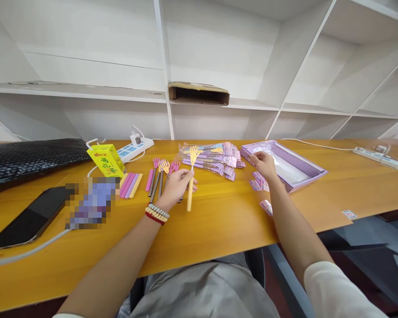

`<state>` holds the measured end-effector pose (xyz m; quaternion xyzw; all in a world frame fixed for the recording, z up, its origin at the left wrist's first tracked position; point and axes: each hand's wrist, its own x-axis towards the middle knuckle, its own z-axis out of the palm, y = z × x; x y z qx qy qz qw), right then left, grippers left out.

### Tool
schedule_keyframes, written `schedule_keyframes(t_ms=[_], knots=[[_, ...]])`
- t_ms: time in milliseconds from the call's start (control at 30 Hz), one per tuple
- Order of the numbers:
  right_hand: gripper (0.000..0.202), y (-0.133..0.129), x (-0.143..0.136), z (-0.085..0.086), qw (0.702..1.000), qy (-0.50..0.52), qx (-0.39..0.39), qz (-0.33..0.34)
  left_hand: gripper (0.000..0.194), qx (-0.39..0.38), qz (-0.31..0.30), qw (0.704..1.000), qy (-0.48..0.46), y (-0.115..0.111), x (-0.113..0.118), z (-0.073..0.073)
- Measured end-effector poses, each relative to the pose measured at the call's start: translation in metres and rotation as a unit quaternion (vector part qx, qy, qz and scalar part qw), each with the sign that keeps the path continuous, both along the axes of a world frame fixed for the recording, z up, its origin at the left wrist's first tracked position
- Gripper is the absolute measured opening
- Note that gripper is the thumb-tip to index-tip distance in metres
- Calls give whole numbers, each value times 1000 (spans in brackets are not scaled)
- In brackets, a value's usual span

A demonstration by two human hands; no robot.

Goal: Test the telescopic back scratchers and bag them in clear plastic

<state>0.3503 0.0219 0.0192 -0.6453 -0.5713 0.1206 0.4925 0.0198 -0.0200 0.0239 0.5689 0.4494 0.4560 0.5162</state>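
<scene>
My left hand (175, 189) is closed around a yellow back scratcher (189, 198), held upright with its claw head at the top. Just beyond that hand lie several back scratcher heads on metal rods (157, 177), pink and yellow, partly hidden by it. At the left edge of an open purple box (313, 172), my right hand (263, 163) is closed in a pinch; what its fingers hold, if anything, I cannot make out. Small pink printed cards (260, 180) lie below it. Between the hands is a pile of back scratchers in clear bags (212, 159).
Coloured handle tubes (131, 185) lie left of the rods, near a yellow drink carton (106, 160) and a power strip (134, 150). A phone (31, 216) and black bag (36, 159) are further left. White shelves with a cardboard box (199, 93) stand behind the table.
</scene>
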Motion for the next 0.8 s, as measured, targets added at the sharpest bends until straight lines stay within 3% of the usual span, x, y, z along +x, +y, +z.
schedule_keyframes(t_ms=[67,167,333,533,633,800], knots=[[26,0,-1,-12,998,-41,5,-39,31,-15,-6,1000,-4,-2,5,-9],[24,-4,-7,-20,993,-116,-15,-14,31,17,9,999,45,-3,8,-16],[22,-12,-9,-18,986,-160,-23,-32,32,67,4,992,106,-5,7,-12],[22,-5,-3,-11,974,-174,-7,-143,30,94,4,986,136,-5,5,-14],[20,12,18,5,956,-209,-41,-205,29,110,-5,983,148,-4,3,-18],[19,38,93,21,908,-255,-227,-244,26,152,-11,972,180,-4,1,-21]])
